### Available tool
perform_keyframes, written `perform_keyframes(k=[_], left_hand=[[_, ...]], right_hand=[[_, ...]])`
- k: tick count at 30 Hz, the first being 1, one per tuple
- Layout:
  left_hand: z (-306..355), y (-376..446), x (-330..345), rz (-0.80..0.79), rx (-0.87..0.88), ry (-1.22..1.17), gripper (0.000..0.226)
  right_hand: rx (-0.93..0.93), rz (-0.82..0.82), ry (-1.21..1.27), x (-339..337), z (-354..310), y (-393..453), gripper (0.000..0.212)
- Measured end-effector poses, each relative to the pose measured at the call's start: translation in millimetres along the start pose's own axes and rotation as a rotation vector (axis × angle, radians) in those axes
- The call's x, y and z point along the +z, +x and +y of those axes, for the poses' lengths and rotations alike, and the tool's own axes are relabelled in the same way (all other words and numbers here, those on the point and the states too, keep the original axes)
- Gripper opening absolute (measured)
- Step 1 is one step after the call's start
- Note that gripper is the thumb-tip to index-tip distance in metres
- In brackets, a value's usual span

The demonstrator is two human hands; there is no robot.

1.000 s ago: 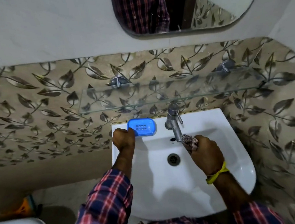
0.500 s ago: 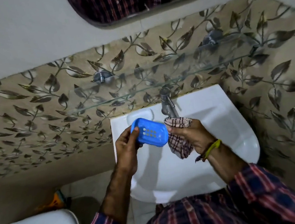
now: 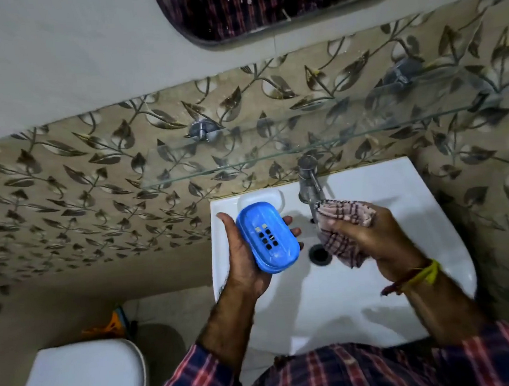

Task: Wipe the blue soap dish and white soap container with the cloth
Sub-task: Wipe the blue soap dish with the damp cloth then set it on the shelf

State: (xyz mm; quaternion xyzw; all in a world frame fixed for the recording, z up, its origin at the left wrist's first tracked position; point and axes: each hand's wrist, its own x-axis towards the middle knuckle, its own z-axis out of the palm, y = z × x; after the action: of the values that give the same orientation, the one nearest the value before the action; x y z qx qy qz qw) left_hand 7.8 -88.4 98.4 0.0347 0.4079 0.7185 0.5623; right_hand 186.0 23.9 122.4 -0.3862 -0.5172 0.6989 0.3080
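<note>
So here's where I'm at: my left hand (image 3: 246, 254) has the blue soap dish (image 3: 267, 237) cradled in the palm, fingers curled round the far edge, held up over the left side of the sink (image 3: 361, 291). The slotted face with the little drain holes is pointing up at the camera. My right hand (image 3: 372, 238) is closed round the checked cloth (image 3: 344, 228), bunched up, with a tail of it hanging down toward the drain (image 3: 319, 254). Cloth and dish are near each other but not touching yet.

The white soap container, I think, is that pale oval sitting on the back left corner of the sink (image 3: 260, 199), just behind the dish, though honestly it blends into the porcelain so much that I can't swear it's a separate piece.

For the wipe itself I'd say keep the dish hand firm, because wet plastic will probably be slippery, and bring the cloth across instead of moving the dish. Spread the cloth a bit so a flat pad meets the surface, not a knot. Push a corner into the holes, where gunk tends to collect, then run round the rim and flip it for the underside. Stay over the basin so drips land there, and mind the tap (image 3: 310, 185) right behind the cloth.
</note>
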Motion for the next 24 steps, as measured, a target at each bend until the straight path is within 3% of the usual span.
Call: perform_keyframes(k=[4,5,9,12,16,21,24], left_hand=[[-1,4,1,-0.046,-0.069,0.045,0.084],[-2,4,1,-0.061,-0.072,0.059,0.078],[-1,1,4,-0.118,-0.062,0.153,0.066],[-6,-2,15,-0.126,-0.005,0.198,0.053],[-13,-11,29,-0.198,0.018,0.23,0.064],[-16,-18,33,-0.154,-0.032,0.248,0.071],[-19,-21,35,-0.145,0.005,0.269,0.058]], right_hand=[[-0.088,0.083,-0.082,-3,-26,3,0.009],[-0.073,0.063,-0.061,-2,-31,2,0.005],[-0.059,-0.15,0.019,8,-42,-5,0.018],[-0.199,-0.204,-0.209,24,-43,-4,0.018],[-0.265,-0.016,-0.595,42,-44,-4,0.026],[-0.224,0.086,-0.528,54,-36,-12,0.032],[-0.094,0.023,-0.198,54,-32,-18,0.012]])
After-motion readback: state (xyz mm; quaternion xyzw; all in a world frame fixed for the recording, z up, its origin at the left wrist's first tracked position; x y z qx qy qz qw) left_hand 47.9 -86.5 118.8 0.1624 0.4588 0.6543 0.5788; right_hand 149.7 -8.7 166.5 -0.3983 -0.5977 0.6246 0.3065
